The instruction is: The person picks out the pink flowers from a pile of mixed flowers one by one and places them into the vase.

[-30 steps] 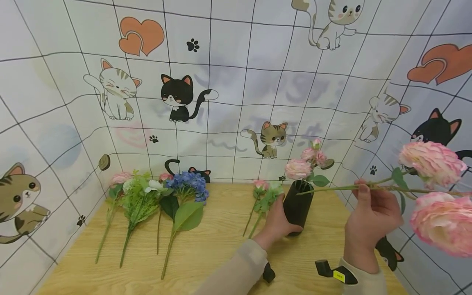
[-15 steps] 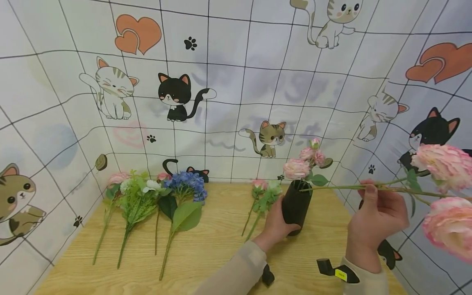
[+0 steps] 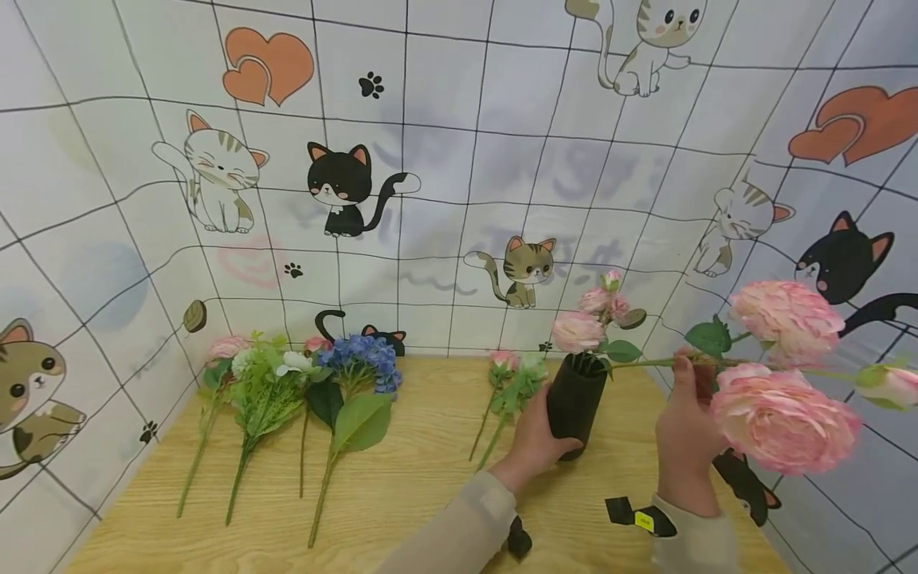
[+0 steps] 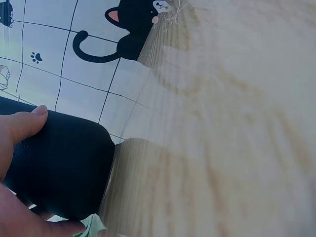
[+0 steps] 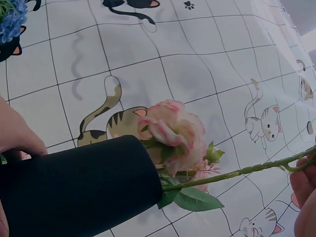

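Note:
My left hand (image 3: 532, 446) grips a black vase (image 3: 576, 408), which tilts a little to the right. Pink flowers (image 3: 578, 332) with green leaves stand in its mouth. To the right, my right hand (image 3: 684, 437) pinches the stem of a pink artificial flower spray (image 3: 786, 418) with large ruffled blooms and a bud. The spray lies nearly level, blooms to the right. In the right wrist view its green stem (image 5: 236, 173) meets the vase's rim; the tip is hidden there. The left wrist view has the thumb (image 4: 27, 123) lying along the vase wall.
On the wooden table (image 3: 430, 478) lie a blue hydrangea (image 3: 362, 363), a leafy green bunch (image 3: 268, 391) and a pink flower (image 3: 228, 347) at left. Small pink and green stems (image 3: 512, 383) lie just left of the vase. Cat-print cloth walls (image 3: 445, 183) enclose the table.
My right hand first shifted right, then moved left toward the vase with the pink spray. The stem's end went from in front of the vase mouth to its rim. The left hand stays on the vase.

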Available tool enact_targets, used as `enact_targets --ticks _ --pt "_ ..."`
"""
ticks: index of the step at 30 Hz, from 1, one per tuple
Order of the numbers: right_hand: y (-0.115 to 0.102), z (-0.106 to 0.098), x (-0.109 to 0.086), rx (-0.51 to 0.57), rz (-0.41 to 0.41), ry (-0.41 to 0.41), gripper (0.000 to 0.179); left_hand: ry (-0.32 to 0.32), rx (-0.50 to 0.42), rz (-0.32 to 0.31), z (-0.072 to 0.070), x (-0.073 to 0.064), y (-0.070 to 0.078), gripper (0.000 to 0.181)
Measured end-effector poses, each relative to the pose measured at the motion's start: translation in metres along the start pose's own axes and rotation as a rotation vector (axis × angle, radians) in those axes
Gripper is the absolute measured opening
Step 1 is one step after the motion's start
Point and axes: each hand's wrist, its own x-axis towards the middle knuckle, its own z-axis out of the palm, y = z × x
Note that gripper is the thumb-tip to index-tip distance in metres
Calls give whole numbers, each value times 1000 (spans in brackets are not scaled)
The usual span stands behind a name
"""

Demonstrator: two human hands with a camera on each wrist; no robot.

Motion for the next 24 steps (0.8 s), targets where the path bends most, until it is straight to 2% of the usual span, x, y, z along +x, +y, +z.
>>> enact_targets --ticks 3,7,11,13,18,20,23,24 --pt "5 -1 -2 -121 -12 -69 20 -7 -8 -5 -2 -1 0 104" --pt "15 -2 -4 -236 -10 -97 33 -12 -11 -9 -3 -3 1 105" --pt "30 -4 -5 -221 45 -85 58 -4 -5 -8 -3 -4 1 105" --pt "37 -5 -6 -262 73 -89 65 -2 -1 -2 -3 -4 1 104" --pt "42 -5 -6 -313 98 -91 58 1 8 -1 -3 -4 0 104" --pt "41 -3 -7 -278 87 -92 55 5 12 -4 -3 -4 0 104" --pt "40 -1 -10 -283 29 -130 59 10 15 -9 -3 -5 0 104" --pt "40 -1 -12 -380 -16 -176 56 11 16 -8 -3 -5 0 104"
